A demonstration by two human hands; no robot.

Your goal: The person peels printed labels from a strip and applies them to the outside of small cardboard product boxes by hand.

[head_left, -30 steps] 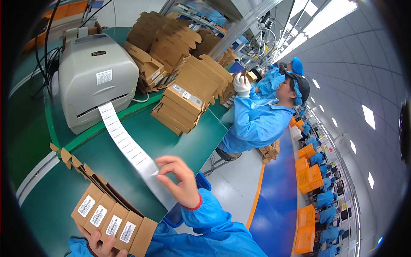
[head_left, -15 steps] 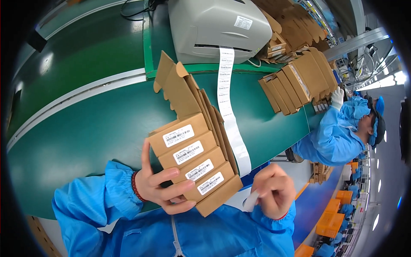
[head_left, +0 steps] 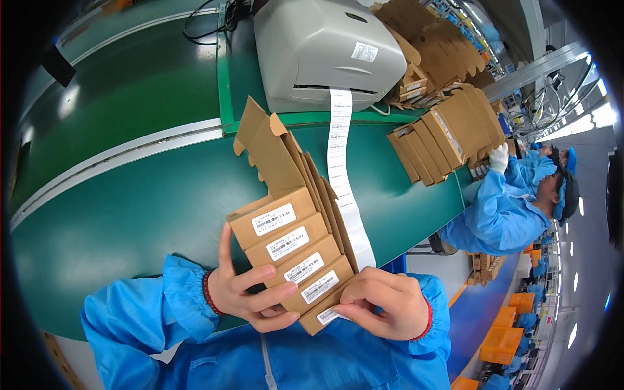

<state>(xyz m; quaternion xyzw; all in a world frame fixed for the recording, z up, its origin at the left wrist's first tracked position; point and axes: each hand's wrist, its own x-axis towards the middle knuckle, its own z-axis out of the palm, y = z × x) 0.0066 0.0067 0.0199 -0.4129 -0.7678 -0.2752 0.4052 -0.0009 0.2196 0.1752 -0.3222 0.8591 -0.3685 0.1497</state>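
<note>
One white label (head_left: 328,316): pinched between the thumb and forefinger of my right hand (head_left: 385,302), against the end face of the carton nearest me; I cannot tell how much has stuck.
Label risk: it could land skewed or creased, I judge, if my fingertips drag one end after the other has caught.
My left hand (head_left: 257,297): fingers spread, clasping the row from its left side and across the front.
Brown cartons (head_left: 316,233): five in a tilted row in my grasp, four other faces each bearing a label; flaps rise at the far side, and the insides are hidden from me.
Row risk: it might fan apart if my left hand slackens while the right one presses.
Label strip (head_left: 337,153): trailing over the green worktop (head_left: 123,214), beside the cartons; a sleeve or flap might snag it.
Grey label printer (head_left: 328,52): behind, the strip hanging from its slot.
Carton stack (head_left: 442,140): right of the strip, contents not visible.
Co-worker (head_left: 500,208): beyond, white-gloved.
Orange crates (head_left: 502,344): farther off, contents too small to tell.
</note>
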